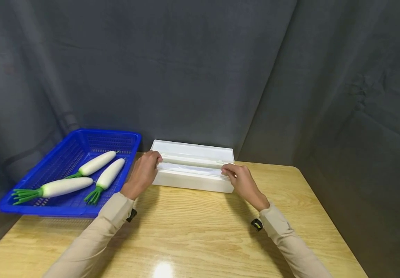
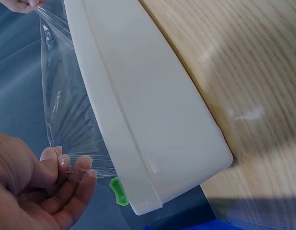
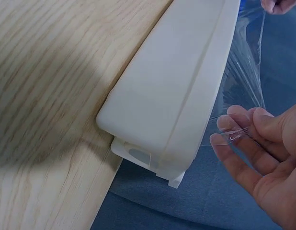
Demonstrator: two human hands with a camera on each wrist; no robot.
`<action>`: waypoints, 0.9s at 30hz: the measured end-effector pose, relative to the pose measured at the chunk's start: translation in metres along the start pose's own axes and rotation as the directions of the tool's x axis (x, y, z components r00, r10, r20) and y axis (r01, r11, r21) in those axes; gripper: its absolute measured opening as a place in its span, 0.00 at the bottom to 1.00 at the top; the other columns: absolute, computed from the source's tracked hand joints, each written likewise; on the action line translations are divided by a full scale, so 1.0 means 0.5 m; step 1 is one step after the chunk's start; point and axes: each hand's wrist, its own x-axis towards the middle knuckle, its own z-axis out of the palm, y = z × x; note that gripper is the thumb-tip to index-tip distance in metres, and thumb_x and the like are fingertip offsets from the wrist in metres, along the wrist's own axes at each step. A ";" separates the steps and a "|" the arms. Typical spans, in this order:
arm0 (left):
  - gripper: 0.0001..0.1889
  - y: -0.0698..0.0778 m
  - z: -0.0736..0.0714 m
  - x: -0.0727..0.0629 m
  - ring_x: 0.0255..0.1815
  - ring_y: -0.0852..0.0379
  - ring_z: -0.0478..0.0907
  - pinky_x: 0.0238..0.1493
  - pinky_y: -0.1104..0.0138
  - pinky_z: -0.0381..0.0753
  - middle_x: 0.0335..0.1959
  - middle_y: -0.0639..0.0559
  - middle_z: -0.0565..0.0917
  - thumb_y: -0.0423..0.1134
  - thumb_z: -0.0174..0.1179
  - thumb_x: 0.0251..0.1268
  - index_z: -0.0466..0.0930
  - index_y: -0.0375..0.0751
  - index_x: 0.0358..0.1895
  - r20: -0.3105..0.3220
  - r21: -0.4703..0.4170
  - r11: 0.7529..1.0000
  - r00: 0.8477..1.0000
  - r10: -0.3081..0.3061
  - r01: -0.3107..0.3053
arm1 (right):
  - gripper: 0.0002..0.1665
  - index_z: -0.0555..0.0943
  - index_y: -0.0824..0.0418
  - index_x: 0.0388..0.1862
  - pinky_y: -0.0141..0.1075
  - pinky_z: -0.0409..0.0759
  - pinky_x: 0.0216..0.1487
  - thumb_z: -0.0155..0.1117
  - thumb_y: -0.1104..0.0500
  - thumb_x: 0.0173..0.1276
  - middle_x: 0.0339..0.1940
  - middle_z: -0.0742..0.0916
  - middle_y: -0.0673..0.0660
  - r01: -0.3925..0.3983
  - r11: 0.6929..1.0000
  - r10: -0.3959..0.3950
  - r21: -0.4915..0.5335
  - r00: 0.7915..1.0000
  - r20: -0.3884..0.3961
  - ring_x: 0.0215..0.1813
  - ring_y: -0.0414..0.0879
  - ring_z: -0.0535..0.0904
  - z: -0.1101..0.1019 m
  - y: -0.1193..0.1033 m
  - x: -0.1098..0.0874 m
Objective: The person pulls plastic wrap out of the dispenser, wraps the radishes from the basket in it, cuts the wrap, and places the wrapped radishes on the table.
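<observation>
A long white cling film dispenser (image 1: 193,181) stands at the back of the table with its lid (image 1: 193,148) raised. Clear cling film (image 2: 71,91) stretches out of it, wrinkled and taut. One corner of the film's edge is pinched between the thumb and index finger of my left hand (image 1: 145,170). At the other end, my right hand (image 1: 243,181) pinches the opposite corner, its other fingers loosely bent, as the right wrist view shows. A small green piece (image 2: 119,191) sits at the dispenser's end near the left hand. The film roll inside is hidden.
Left of the dispenser, a blue plastic basket (image 1: 10,208) holds three white radishes (image 1: 67,187) with green tops. Dark grey curtains (image 1: 186,69) hang behind and beside the wooden table (image 1: 193,231). The table's right edge runs close to the curtain.
</observation>
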 end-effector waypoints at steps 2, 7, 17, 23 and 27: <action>0.03 0.004 0.000 -0.001 0.34 0.37 0.84 0.35 0.46 0.83 0.34 0.39 0.84 0.23 0.63 0.68 0.82 0.30 0.35 -0.015 0.004 1.000 1.000 0.000 0.000 | 0.05 0.89 0.69 0.42 0.36 0.81 0.34 0.67 0.69 0.72 0.35 0.92 0.59 0.000 1.000 0.000 0.007 1.000 -0.004 0.30 0.45 0.83 -0.003 -0.002 -0.003; 0.03 0.014 -0.002 -0.003 0.34 0.37 0.84 0.35 0.46 0.82 0.34 0.39 0.84 0.25 0.64 0.69 0.82 0.31 0.35 -0.047 0.016 1.000 0.999 0.019 -0.019 | 0.06 0.88 0.69 0.43 0.35 0.82 0.34 0.67 0.69 0.72 0.36 0.92 0.60 -0.001 1.000 0.001 0.022 1.000 -0.011 0.32 0.47 0.86 -0.012 -0.006 -0.008; 0.04 0.020 -0.018 -0.017 0.35 0.41 0.83 0.37 0.50 0.83 0.32 0.40 0.82 0.26 0.62 0.72 0.81 0.30 0.36 -0.042 -0.023 0.999 0.998 0.044 -0.045 | 0.06 0.88 0.72 0.44 0.45 0.89 0.41 0.66 0.71 0.72 0.38 0.92 0.63 0.028 0.997 -0.025 0.075 0.999 -0.047 0.40 0.55 0.91 -0.021 -0.005 -0.010; 0.04 0.020 -0.019 -0.024 0.33 0.43 0.82 0.35 0.52 0.83 0.31 0.41 0.82 0.27 0.63 0.72 0.80 0.31 0.35 -0.095 -0.037 0.995 0.992 0.086 -0.090 | 0.06 0.88 0.71 0.44 0.45 0.89 0.41 0.67 0.73 0.71 0.37 0.92 0.63 0.037 0.996 -0.030 0.087 0.996 -0.081 0.40 0.56 0.92 -0.019 -0.012 -0.016; 0.05 0.019 -0.019 -0.027 0.32 0.44 0.82 0.33 0.53 0.83 0.30 0.41 0.81 0.27 0.63 0.71 0.79 0.31 0.35 -0.149 -0.034 0.991 0.981 0.126 -0.132 | 0.07 0.88 0.72 0.44 0.45 0.89 0.40 0.67 0.73 0.70 0.38 0.92 0.64 0.048 0.995 -0.039 0.082 0.994 -0.103 0.40 0.57 0.92 -0.017 -0.015 -0.017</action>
